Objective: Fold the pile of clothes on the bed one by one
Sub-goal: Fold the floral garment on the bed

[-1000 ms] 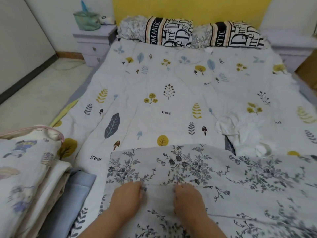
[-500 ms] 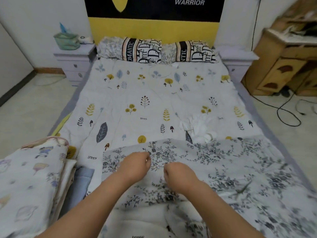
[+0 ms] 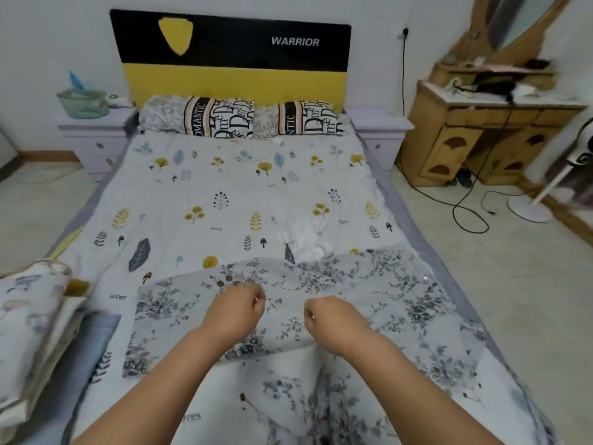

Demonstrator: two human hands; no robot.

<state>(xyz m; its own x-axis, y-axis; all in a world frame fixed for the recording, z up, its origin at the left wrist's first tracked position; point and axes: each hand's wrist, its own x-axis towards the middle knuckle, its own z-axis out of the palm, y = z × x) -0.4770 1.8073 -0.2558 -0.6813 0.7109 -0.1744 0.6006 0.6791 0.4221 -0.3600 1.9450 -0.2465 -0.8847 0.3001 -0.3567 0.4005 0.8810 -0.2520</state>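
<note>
A grey floral cloth [image 3: 369,284] lies spread over the near half of the bed, with a folded layer ending in a crease under my wrists. Both hands sit on its middle with fingers curled. My left hand [image 3: 236,313] and my right hand [image 3: 333,319] are about a hand's width apart, and each appears to pinch the fabric beneath it. A crumpled white garment [image 3: 305,239] lies just beyond the cloth's far edge. A stack of folded printed clothes [image 3: 32,316] stands at the bed's left edge, beside a folded blue piece [image 3: 99,335].
The bed has a leaf-print quilt [image 3: 224,194] and two pillows [image 3: 244,118] at the headboard. Nightstands flank it, the left one [image 3: 93,136] carrying a green basket. On the right are a wooden dresser [image 3: 481,139], floor cables [image 3: 465,213] and a fan stand [image 3: 532,207].
My view has lifted, showing the headboard and dresser. Both hands have risen from flat on the cloth's near edge into curled fists and moved forward over the cloth, spreading slightly apart.
</note>
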